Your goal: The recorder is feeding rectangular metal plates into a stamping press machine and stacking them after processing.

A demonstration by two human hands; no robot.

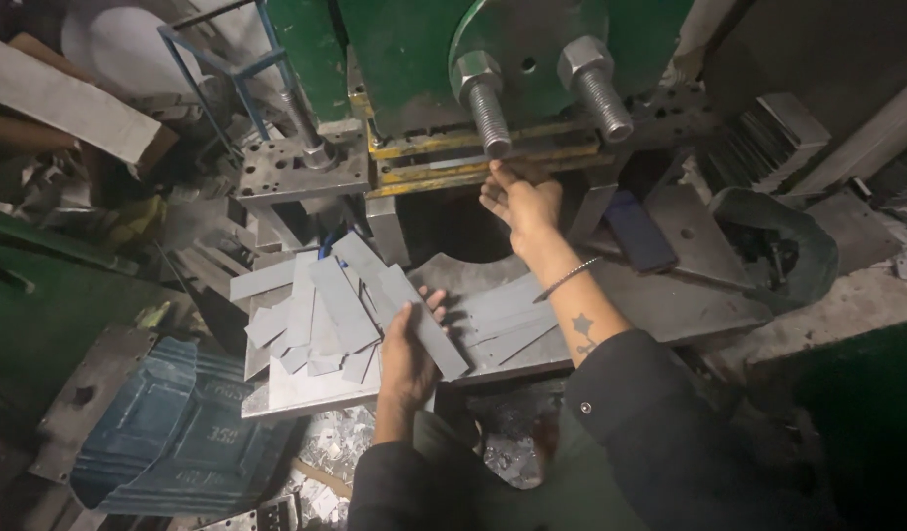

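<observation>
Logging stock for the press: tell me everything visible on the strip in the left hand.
The strip is a flat, narrow, grey rectangle, seemingly sheet metal, matte and unbent. It lies tilted, running from upper left down to lower right. The left hand grips it near the middle, fingers curled over its edge. Its upper end overlaps the loose pile of similar strips on the grey work plate below the green press.

Both arms wear dark, almost black sleeves pushed back from the wrists; the right sleeve carries 1 small round stud. Just above that cuff sits a star-shaped mark, and a thin metal bangle circles the wrist.
</observation>
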